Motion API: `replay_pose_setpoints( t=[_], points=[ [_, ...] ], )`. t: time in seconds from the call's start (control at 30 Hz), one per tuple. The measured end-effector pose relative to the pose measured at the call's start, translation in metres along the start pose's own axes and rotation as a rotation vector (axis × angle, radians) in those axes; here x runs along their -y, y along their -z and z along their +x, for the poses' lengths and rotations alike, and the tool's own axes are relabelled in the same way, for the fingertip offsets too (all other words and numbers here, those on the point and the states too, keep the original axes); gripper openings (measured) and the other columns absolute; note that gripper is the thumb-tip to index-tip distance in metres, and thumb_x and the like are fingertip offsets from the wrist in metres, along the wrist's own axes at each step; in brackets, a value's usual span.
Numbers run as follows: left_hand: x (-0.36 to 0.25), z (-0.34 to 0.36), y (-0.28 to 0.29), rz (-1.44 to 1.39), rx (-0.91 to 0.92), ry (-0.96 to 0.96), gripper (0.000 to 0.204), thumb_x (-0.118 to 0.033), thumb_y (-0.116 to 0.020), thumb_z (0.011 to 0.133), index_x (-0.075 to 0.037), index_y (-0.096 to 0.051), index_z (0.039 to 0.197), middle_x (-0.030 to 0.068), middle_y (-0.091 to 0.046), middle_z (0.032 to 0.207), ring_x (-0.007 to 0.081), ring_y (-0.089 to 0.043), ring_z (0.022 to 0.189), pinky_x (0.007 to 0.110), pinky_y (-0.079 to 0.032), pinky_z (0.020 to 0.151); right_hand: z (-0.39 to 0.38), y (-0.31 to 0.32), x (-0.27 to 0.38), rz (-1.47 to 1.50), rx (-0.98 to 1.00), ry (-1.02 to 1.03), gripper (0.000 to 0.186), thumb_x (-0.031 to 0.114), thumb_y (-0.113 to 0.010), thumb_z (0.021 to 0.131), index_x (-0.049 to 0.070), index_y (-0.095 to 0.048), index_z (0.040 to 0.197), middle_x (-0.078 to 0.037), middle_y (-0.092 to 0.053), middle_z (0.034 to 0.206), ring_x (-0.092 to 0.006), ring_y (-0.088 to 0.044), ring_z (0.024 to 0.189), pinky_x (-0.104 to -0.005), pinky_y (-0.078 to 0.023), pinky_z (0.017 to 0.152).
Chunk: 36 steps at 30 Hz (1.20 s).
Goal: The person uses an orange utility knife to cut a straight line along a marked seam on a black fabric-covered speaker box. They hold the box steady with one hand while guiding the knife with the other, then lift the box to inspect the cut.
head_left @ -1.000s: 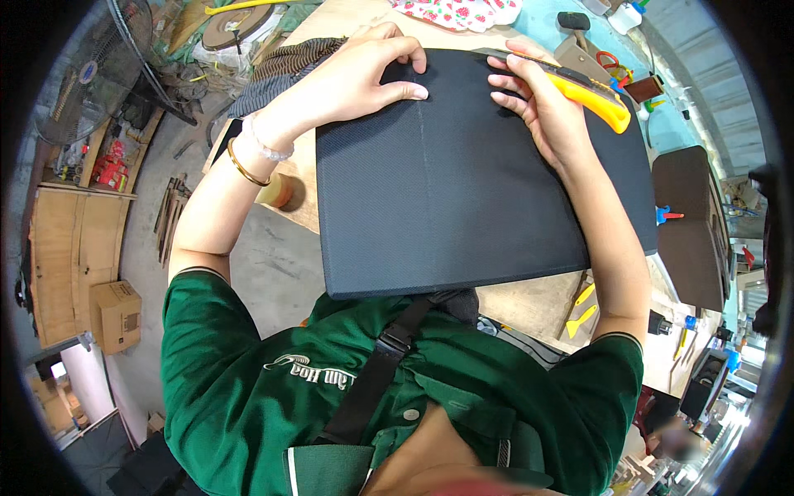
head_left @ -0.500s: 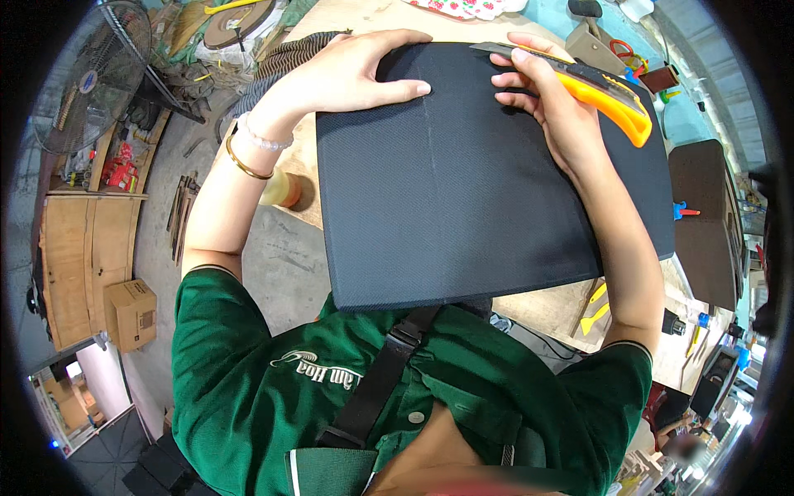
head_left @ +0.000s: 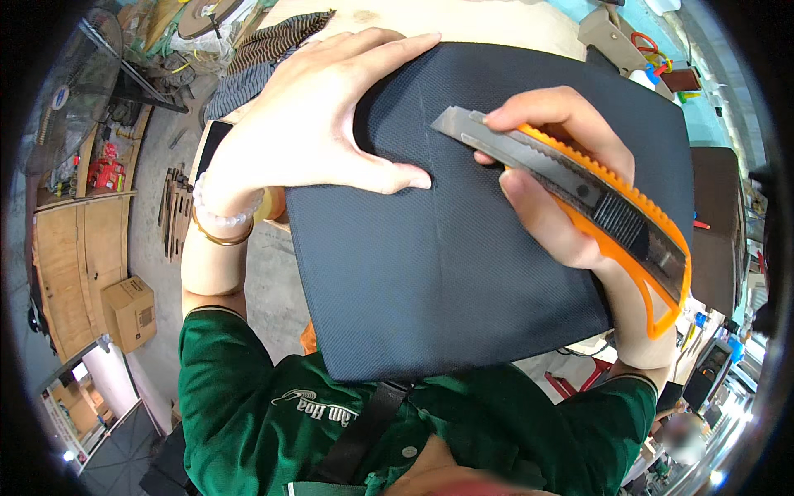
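Workbench (head_left: 496, 25) beneath, left hand (head_left: 324, 112) splays open on black panel (head_left: 389, 281), right hand (head_left: 556, 225) grips cutter (head_left: 600, 198): lining-up step, seemingly, next move wanting steadiness!

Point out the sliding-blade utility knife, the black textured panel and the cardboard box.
Sliding-blade utility knife (head_left: 579, 187), head view: grey metal channel of its body.
Black textured panel (head_left: 478, 248), head view: upward face, near its middle.
Cardboard box (head_left: 121, 319), head view: its left visible side.

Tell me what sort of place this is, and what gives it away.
Most likely a small workshop: an orange-handled utility knife is held over a dark textured panel, a pale wooden worktable shows beyond it, and narrow brown strips lie on the floor at left.
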State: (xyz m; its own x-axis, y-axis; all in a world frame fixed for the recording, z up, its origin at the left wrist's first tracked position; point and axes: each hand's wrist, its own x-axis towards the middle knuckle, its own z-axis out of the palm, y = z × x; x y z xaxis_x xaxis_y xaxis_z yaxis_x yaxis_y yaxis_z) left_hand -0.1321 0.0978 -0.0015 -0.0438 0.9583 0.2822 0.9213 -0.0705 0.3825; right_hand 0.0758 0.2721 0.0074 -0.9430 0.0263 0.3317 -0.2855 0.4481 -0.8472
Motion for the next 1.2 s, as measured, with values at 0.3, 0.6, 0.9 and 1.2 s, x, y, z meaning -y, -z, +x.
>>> replay_pose_setpoints(
  t=[0.3,0.6,0.9,1.2],
  points=[
    [-0.017,0.006,0.01,0.013,-0.066,-0.32,0.025,-0.015,-0.073,0.075,-0.002,-0.07,0.096,0.0102,-0.068,0.102,0.0283,-0.064,0.1,0.039,-0.052,0.087,0.004,-0.002,-0.002,0.277,-0.474,-0.35,0.039,0.021,-0.053,0.101,0.0,-0.049,0.134,-0.014,-0.064,0.11,-0.0174,-0.065,0.1,-0.0342,-0.055,0.091],
    [-0.049,0.01,0.027,0.509,0.255,-0.439,0.029,-0.014,-0.065,0.068,0.0,-0.064,0.093,0.0088,-0.06,0.106,0.0223,-0.062,0.093,0.03,-0.058,0.073,0.006,-0.005,0.002,0.283,-0.521,-0.357,0.038,0.02,-0.055,0.099,0.0,-0.055,0.131,-0.016,-0.066,0.112,-0.0197,-0.066,0.102,-0.0365,-0.056,0.092],
    [-0.048,0.029,0.023,0.555,0.261,-0.601,0.017,-0.014,-0.066,0.069,-0.005,-0.055,0.078,0.0038,-0.051,0.089,0.0154,-0.058,0.081,0.027,-0.057,0.062,0.011,-0.009,0.006,0.618,-0.606,-0.553,0.032,0.019,-0.06,0.098,-0.004,-0.057,0.12,-0.014,-0.063,0.106,-0.0187,-0.062,0.097,-0.033,-0.054,0.087],
    [-0.02,0.032,0.026,0.213,0.239,-0.295,0.014,-0.005,-0.065,0.082,-0.002,-0.06,0.095,0.0107,-0.06,0.093,0.0277,-0.061,0.088,0.038,-0.049,0.081,-0.002,0.002,-0.016,0.428,-0.554,-0.323,0.035,0.022,-0.059,0.098,-0.004,-0.06,0.122,-0.017,-0.067,0.111,-0.0246,-0.067,0.105,-0.0402,-0.056,0.092]
  ],
)
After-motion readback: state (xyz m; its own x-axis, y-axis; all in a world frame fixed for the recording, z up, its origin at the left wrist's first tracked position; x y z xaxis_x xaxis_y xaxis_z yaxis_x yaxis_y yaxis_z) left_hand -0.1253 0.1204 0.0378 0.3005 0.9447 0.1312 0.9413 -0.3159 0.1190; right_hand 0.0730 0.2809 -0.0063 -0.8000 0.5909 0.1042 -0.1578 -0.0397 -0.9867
